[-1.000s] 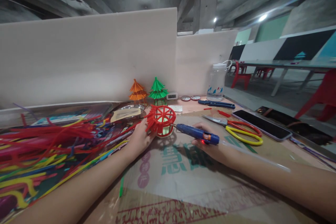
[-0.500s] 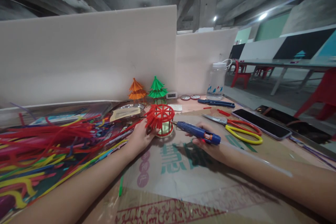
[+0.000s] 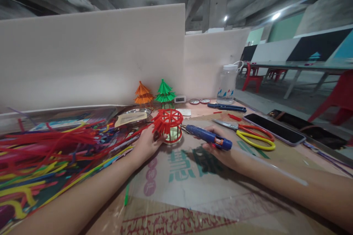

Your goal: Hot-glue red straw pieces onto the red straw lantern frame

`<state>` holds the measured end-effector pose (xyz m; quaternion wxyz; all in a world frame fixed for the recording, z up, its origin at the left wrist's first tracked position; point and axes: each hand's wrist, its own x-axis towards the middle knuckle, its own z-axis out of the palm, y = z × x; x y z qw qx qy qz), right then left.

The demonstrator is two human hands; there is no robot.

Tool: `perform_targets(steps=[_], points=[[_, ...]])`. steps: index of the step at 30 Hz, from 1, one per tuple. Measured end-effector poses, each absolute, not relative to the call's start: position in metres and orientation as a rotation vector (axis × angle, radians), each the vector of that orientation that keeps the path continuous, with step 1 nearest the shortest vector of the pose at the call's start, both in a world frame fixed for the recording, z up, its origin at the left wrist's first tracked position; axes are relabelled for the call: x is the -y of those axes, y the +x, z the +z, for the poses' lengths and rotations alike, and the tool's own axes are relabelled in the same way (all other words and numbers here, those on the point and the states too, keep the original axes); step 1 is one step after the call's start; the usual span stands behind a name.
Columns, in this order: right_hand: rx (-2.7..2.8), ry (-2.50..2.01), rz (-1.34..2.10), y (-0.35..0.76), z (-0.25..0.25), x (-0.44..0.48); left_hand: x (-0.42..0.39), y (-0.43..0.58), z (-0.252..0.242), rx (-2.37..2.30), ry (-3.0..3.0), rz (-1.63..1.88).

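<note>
My left hand (image 3: 149,140) is closed on the left side of a small round red model pavilion (image 3: 171,117). Its frame has a spoked top ring, dark posts and a pale base, and red strips fan out on its left side. A blue glue gun (image 3: 206,136) is gripped in my right hand (image 3: 220,147), its metal nozzle pointing left at the pavilion's right side. Whether the tip touches a post, I cannot tell. A clear glue stick (image 3: 275,170) trails from the gun's rear end over my forearm.
Colourful pipe-cleaner strips (image 3: 49,147) pile up at left. Behind stand an orange pagoda model (image 3: 143,93), a green one (image 3: 164,91) and a water bottle (image 3: 227,84). To the right lie scissors (image 3: 256,137), blue pliers (image 3: 226,108) and a phone (image 3: 274,128). A white partition (image 3: 93,58) rises behind.
Almost nothing differs. Both hands, the pavilion and the glue gun hold nearly the same places; the whole view has shifted very slightly.
</note>
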<state>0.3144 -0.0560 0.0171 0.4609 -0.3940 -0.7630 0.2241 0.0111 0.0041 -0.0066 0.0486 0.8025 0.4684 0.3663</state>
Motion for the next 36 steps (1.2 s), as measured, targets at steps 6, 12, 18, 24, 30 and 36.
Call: perform_targets(steps=[6,12,18,24,30,36], points=[[1.865,-0.933,0.628,0.3134,0.0169,0.0562,-0.0068,0.0089,-0.01,-1.338,2.503,1.197],[1.862,-0.977,0.515,0.3139,0.0185,0.0574,-0.0091,0.0073,-0.0119,-1.277,2.537,1.237],[1.878,-1.024,0.486,0.3154,0.0171,0.0566,-0.0074,0.0088,-0.008,-1.235,2.588,1.247],[1.878,-1.043,0.491,0.3149,0.0136,0.0531,-0.0042,0.0111,-0.0056,-1.203,2.614,1.265],[1.878,-1.045,0.502,0.3138,0.0161,0.0554,-0.0047,0.0088,-0.0109,-1.253,2.664,1.265],[1.876,-1.028,0.512,0.3106,0.0216,0.0592,-0.0035,0.0097,-0.0094,-1.268,2.695,1.251]])
